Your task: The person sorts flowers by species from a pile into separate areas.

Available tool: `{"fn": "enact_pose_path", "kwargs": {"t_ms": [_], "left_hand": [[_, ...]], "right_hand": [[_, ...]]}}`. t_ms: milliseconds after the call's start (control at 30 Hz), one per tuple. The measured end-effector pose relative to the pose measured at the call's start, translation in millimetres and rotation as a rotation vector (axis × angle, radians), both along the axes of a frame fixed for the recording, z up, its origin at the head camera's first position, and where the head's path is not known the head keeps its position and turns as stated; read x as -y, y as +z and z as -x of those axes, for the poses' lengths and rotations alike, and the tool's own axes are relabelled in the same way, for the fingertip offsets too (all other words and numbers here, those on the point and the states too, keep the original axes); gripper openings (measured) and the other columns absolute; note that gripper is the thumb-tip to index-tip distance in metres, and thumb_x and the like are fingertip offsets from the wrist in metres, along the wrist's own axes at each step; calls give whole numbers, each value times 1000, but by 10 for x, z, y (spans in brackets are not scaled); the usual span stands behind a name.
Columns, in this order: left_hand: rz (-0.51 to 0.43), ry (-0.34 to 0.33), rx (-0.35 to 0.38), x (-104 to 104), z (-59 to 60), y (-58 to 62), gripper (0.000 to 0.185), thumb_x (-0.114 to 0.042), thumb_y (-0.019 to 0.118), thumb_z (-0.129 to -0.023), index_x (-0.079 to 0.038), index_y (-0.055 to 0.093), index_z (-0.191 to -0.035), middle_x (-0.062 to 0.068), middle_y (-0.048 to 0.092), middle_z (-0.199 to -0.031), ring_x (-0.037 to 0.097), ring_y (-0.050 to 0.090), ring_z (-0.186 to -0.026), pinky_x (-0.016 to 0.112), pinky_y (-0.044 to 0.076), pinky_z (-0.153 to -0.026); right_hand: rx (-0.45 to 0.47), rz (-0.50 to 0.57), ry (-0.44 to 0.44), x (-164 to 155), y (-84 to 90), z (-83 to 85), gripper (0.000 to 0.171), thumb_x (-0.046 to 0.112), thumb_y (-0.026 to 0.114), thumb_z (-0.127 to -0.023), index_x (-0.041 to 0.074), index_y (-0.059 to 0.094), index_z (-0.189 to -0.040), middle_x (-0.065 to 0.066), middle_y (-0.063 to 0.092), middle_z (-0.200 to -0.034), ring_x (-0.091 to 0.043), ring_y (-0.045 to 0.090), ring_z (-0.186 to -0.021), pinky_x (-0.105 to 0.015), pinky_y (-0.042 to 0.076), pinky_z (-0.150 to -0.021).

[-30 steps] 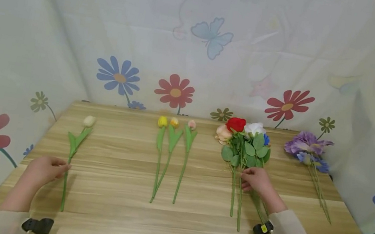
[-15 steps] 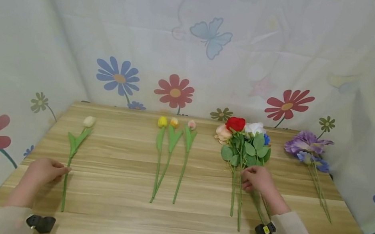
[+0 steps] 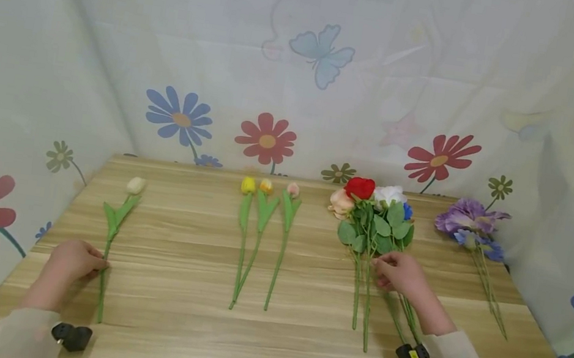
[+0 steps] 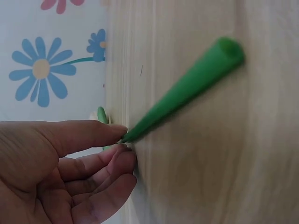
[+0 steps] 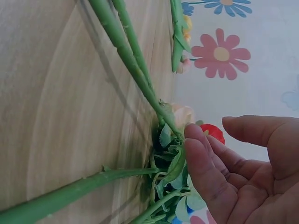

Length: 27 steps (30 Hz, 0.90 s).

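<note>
On the left of the table lies a white artificial tulip (image 3: 135,185). My left hand (image 3: 74,263) pinches its stem between thumb and fingers; in the left wrist view the green stem (image 4: 187,91) points away from the fingertips with its cut end showing. At the right, my right hand (image 3: 406,278) is at the stems of a bunch of artificial roses. Close up in the right wrist view, the thumb (image 5: 250,128) stands apart from the fingers, and the fingertips meet a rose stem (image 5: 135,70). A red rose (image 3: 360,188), a peach rose (image 3: 341,204) and a white rose (image 3: 389,195) head the bunch.
Mid-table lie a yellow tulip (image 3: 248,185), an orange-yellow tulip (image 3: 266,186) and a pink tulip (image 3: 293,190). Purple and blue flowers (image 3: 467,218) lie at the far right. A printed curtain (image 3: 216,57) surrounds the wooden table (image 3: 174,335) at the back and sides.
My left hand has moved slightly down the tulip's stem, and the stem's lower end has swung a little to the right. My right hand has shifted slightly right at the rose stems.
</note>
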<state>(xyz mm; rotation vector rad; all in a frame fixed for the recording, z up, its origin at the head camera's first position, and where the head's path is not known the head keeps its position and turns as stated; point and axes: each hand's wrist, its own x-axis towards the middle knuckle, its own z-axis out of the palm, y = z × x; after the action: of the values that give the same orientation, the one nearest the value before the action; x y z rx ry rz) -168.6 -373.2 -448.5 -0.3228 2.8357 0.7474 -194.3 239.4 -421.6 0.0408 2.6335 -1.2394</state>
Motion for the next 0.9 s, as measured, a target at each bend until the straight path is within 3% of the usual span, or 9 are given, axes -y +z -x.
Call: {"fn": "enact_pose_path", "kwargs": {"t_ms": [333, 467, 733, 900], "left_hand": [[-30, 61, 4, 3, 6, -28, 24, -14, 65, -83, 3, 70, -67, -4, 62, -49, 14, 60, -53, 26, 46, -60], [-37, 50, -6, 10, 0, -17, 24, -13, 64, -83, 6, 72, -72, -5, 62, -49, 12, 61, -54, 25, 47, -61], [-160, 73, -1, -8, -48, 20, 23, -8, 63, -84, 13, 71, -83, -6, 62, -50, 6, 62, -50, 19, 51, -54], [-124, 40, -16, -4, -59, 62, 25, -10, 63, -87, 14, 71, -87, -6, 64, -52, 6, 62, -52, 23, 51, -60]], "right_hand": [[-46, 7, 13, 72, 66, -97, 37, 16, 54, -105, -16, 60, -122, -24, 71, -94, -13, 67, -71, -36, 63, -68], [-78, 3, 42, 142, 78, -131, 36, 16, 55, -105, -15, 62, -121, -25, 71, -92, -15, 67, -70, -36, 63, -66], [-84, 43, 80, 334, 112, -186, 34, 17, 57, -104, -13, 64, -119, -25, 71, -93, -14, 67, -69, -35, 63, -66], [-94, 58, 107, 430, 115, -179, 34, 19, 58, -104, -11, 65, -119, -26, 71, -96, -11, 66, -68, -36, 63, -66]]}}
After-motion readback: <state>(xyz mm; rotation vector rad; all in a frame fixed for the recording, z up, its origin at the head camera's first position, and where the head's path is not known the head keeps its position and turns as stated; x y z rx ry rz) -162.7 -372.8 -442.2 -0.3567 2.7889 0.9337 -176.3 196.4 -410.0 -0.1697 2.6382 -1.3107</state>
